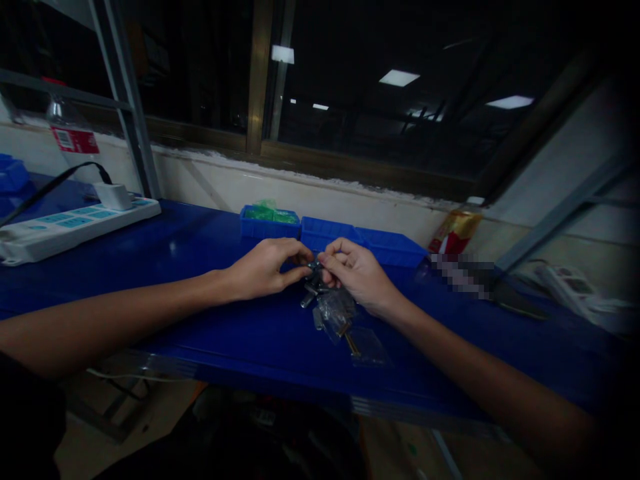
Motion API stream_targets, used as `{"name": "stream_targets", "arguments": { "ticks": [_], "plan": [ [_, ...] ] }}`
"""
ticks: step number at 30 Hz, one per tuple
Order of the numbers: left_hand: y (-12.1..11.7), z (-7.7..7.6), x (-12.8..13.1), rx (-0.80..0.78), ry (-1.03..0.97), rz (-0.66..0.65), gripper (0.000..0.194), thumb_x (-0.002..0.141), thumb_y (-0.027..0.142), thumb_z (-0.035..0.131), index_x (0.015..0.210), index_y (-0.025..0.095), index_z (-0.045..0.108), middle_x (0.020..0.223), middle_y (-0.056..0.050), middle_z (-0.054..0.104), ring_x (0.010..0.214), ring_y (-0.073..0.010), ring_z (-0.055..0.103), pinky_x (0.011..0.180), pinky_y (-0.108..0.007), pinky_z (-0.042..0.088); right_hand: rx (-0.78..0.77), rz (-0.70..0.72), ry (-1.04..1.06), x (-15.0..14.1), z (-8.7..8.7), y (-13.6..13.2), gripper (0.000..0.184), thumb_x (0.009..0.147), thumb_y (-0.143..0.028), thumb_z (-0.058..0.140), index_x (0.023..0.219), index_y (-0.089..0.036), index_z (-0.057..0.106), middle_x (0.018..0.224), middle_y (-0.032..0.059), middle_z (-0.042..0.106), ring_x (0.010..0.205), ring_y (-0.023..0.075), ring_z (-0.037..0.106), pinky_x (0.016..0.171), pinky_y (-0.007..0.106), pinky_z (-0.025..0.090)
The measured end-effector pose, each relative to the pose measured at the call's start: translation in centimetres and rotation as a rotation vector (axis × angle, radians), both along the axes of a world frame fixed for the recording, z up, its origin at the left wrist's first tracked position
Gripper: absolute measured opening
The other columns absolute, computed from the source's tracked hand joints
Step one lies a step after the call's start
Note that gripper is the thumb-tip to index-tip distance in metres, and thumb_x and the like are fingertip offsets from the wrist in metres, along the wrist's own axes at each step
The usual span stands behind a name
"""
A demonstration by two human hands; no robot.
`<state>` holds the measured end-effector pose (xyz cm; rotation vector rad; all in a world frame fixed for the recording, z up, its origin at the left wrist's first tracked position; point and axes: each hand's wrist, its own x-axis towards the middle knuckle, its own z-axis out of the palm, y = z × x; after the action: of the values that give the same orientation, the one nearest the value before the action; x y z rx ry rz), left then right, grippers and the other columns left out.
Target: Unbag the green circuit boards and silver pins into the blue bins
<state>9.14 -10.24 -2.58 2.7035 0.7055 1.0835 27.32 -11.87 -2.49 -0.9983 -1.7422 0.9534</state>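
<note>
Over the blue table, my left hand (270,268) has its thumb and forefinger pinched at a small shiny metal part (313,266). Coming from the other side, my right hand (361,275) pinches at the same spot, its fingertips almost touching those of the left. The part's exact kind is too small and dim to make out. Just below the hands lie small metal cylinders (307,299) and a clear plastic bag (334,312). Nearer the table edge is another clear bag (369,348) with thin brass-coloured pins in it.
Behind my hands stand a blue bin (270,228) with green plastic and two more blue bins (327,230) (393,248). A white power strip (80,227) with a plugged-in adapter lies left. A bottle (73,130) stands behind it. A red-and-gold package (456,232) is at right.
</note>
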Motion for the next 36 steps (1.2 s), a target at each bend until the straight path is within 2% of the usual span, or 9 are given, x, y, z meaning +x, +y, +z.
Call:
{"name": "stream_targets", "arguments": {
  "ticks": [5,11,15,20,26,31,36],
  "plan": [
    [-0.5,0.1,0.2,-0.037,0.025,-0.010,0.017,0.081,0.026,0.051,0.086,0.013,0.061,0.080,-0.005,0.066,0.073,-0.0131,0.060,0.067,-0.024,0.045,-0.053,0.069,-0.022,-0.2,0.1,-0.5,0.026,0.076,-0.041,0.056,0.070,-0.018,0.044,0.046,-0.0067,0.051,0.038,0.0039,0.044,0.038,0.017,0.032],
    [-0.4,0.2,0.1,-0.080,0.038,-0.020,0.018,0.082,0.026,0.050,0.083,0.014,0.064,0.081,-0.003,0.068,0.073,-0.0127,0.062,0.066,-0.023,0.044,-0.086,0.073,0.010,-0.5,-0.1,-0.6,0.025,0.074,-0.040,0.059,0.074,-0.020,0.044,0.046,-0.0071,0.053,0.038,0.0044,0.046,0.037,0.017,0.032],
    [-0.3,0.5,0.0,-0.099,0.019,-0.004,0.018,0.081,0.025,0.051,0.083,0.014,0.066,0.080,-0.003,0.069,0.073,-0.0126,0.062,0.065,-0.022,0.044,-0.125,0.150,0.090,-0.1,0.0,-0.4,0.022,0.074,-0.037,0.059,0.077,-0.018,0.048,0.059,-0.0012,0.061,0.050,0.0071,0.055,0.045,0.019,0.039],
    [-0.1,0.8,-0.3,-0.119,0.005,0.030,0.020,0.080,0.026,0.052,0.085,0.014,0.067,0.079,-0.004,0.069,0.071,-0.0128,0.062,0.064,-0.023,0.044,-0.158,0.254,0.149,0.6,0.3,-0.2,0.019,0.072,-0.025,0.061,0.088,-0.015,0.056,0.075,0.0036,0.065,0.067,0.0112,0.061,0.059,0.024,0.047],
    [-0.1,0.8,-0.3,-0.141,-0.006,0.036,0.021,0.080,0.028,0.051,0.084,0.014,0.066,0.078,-0.004,0.069,0.069,-0.0123,0.062,0.063,-0.023,0.044,-0.075,0.204,0.001,0.7,0.4,-0.1,0.020,0.077,-0.031,0.057,0.090,-0.017,0.059,0.074,0.0031,0.066,0.066,0.0115,0.062,0.059,0.024,0.046],
    [-0.5,0.9,-0.2,-0.150,-0.029,0.046,0.019,0.079,0.027,0.052,0.081,0.012,0.064,0.074,-0.003,0.068,0.067,-0.0116,0.061,0.059,-0.021,0.043,-0.003,0.136,-0.109,0.7,0.4,0.0,0.029,0.081,-0.041,0.050,0.073,-0.016,0.061,0.064,0.0022,0.065,0.057,0.0098,0.059,0.054,0.023,0.043],
    [-0.8,0.9,-0.2,-0.084,-0.005,0.022,0.020,0.080,0.024,0.052,0.092,0.012,0.062,0.078,-0.003,0.068,0.071,-0.0123,0.062,0.062,-0.021,0.044,-0.003,0.113,-0.154,0.6,0.3,0.0,0.037,0.082,-0.045,0.047,0.065,-0.016,0.061,0.058,0.0019,0.063,0.051,0.0085,0.056,0.052,0.022,0.041]
  ]
}}
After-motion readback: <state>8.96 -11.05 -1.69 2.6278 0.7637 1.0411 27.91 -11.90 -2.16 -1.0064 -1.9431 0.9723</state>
